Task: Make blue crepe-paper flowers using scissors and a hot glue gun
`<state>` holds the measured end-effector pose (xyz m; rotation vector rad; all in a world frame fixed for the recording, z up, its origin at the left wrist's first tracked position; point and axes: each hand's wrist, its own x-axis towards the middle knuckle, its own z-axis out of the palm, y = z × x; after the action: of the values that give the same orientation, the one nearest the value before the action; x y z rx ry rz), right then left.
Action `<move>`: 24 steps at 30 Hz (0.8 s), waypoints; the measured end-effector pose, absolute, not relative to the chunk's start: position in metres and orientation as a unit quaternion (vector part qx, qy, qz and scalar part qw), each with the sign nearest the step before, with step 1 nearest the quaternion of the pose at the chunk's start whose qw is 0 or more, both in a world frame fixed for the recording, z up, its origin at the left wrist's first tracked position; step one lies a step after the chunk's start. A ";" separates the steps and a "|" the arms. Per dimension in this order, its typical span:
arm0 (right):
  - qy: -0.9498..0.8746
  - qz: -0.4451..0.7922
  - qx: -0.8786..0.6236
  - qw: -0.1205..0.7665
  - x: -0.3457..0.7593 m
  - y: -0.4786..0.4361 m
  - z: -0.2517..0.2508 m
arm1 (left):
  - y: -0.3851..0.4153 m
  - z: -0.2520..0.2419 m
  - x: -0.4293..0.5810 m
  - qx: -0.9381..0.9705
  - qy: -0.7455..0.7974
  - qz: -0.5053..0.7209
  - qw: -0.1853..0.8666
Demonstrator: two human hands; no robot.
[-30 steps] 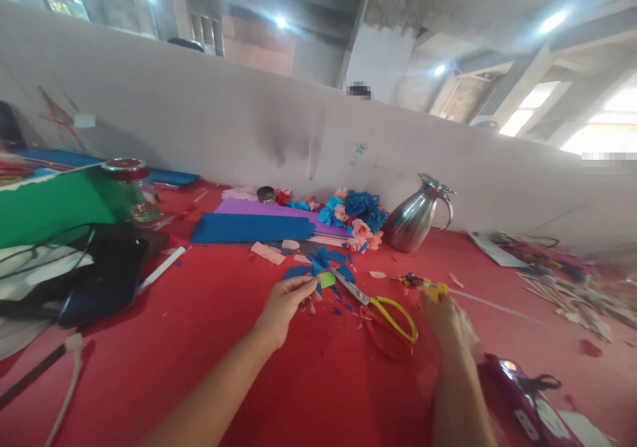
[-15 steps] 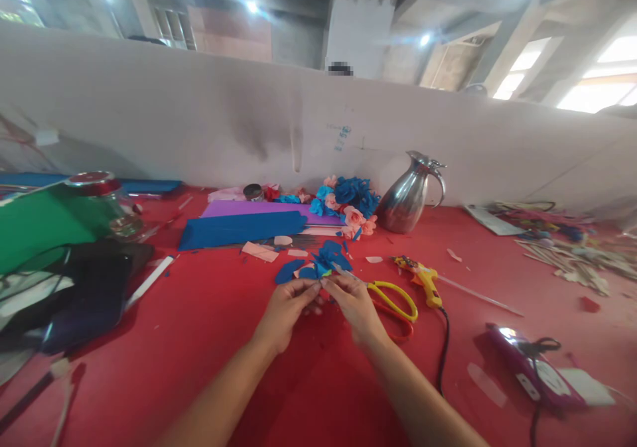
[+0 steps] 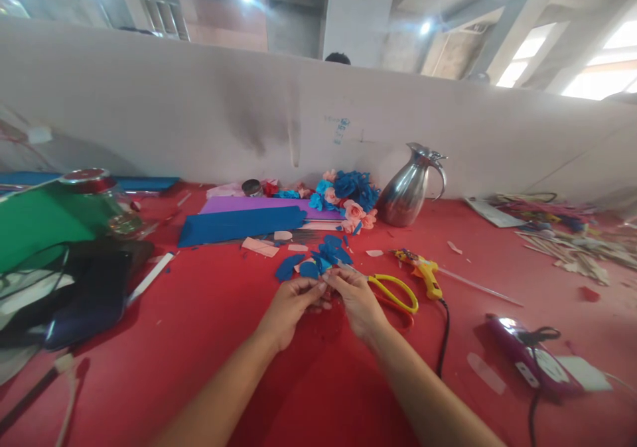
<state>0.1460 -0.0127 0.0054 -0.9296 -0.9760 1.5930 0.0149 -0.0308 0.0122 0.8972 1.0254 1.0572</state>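
Note:
My left hand (image 3: 297,304) and my right hand (image 3: 352,296) meet above the middle of the red table, thumbs and fingertips pinched close together. Whatever they pinch is too small and too covered by the fingers to name. Just beyond the fingertips lies a pile of cut blue paper pieces (image 3: 332,251), with a little pink among them. Scissors with yellow and orange handles (image 3: 398,289) rest beside my right hand, their blades partly hidden behind it. A yellow glue gun (image 3: 426,278) lies farther right, a clear glue stick (image 3: 480,286) reaching out behind it.
Blue paper (image 3: 239,227) and purple paper (image 3: 259,204) lie beyond the pile, near paper flowers (image 3: 354,195). A steel jug (image 3: 409,191) stands by the wall. At right is a purple power strip (image 3: 532,357) with cords; at left, a glass jar (image 3: 117,208) and a dark bag (image 3: 94,298).
My hands stay pinched together, with the fingertips shifting slightly. The whole view has moved a little; the things on the table lie as before.

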 end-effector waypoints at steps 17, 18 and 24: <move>-0.395 0.638 -0.428 0.504 0.145 -0.016 0.009 | -0.025 0.018 0.013 0.305 0.459 0.554 0.624; -0.396 0.638 -0.426 0.504 0.145 -0.017 0.009 | -0.026 0.018 0.013 0.304 0.459 0.556 0.623; -0.443 0.609 -0.432 0.496 0.144 -0.018 0.008 | -0.025 0.014 0.012 0.303 0.471 0.562 0.609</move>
<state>0.1436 -0.0177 0.0079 -1.0468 -1.0727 1.4760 0.0123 -0.0249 0.0144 0.6991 1.0869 1.2980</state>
